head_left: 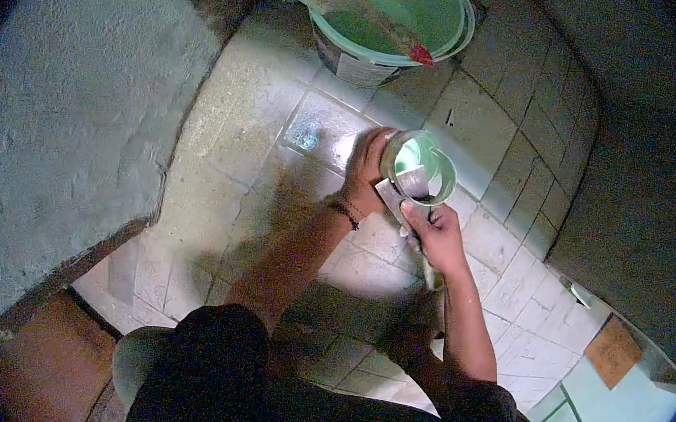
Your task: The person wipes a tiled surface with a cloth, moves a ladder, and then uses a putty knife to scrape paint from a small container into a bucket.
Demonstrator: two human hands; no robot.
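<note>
My left hand [367, 165] is wrapped round the side of a small round tub [388, 163] with pale green paint inside, tilted so its mouth faces me. In my right hand [438, 238] is a wide flat paintbrush [392, 202], gripped near its metal band. The brush's head overlaps the tub's opening, and its pale handle points back towards me below the hand. Beyond both hands stands a large bucket [363, 53] with a light green rim. Across its top lies a paint-smeared tool with a red tip [421, 54].
Pale tiles [237, 151] cover the floor, with a wet-looking shiny patch left of the tub. A rough grey wall [86, 102] rises on the left and a dark wall [652, 203] on the right. A brown square piece [613, 352] lies at the lower right.
</note>
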